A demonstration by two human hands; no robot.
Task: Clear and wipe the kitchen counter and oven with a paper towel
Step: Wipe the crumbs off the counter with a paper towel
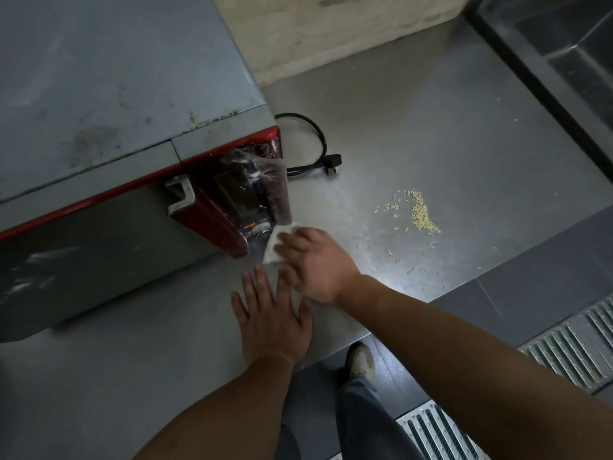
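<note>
Now the right hand [311, 263] presses the paper towel [275, 245] at the oven [232, 207] corner — left hand [272, 323] flat, fingers spread, on the counter [414, 144]; sweep firmly toward the front edge.

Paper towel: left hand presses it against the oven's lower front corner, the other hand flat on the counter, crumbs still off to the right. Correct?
Wrong hand. The head view shows the right hand pressing the paper towel against the oven corner; the left hand lies flat on the counter. The crumbs do lie to the right.
</note>
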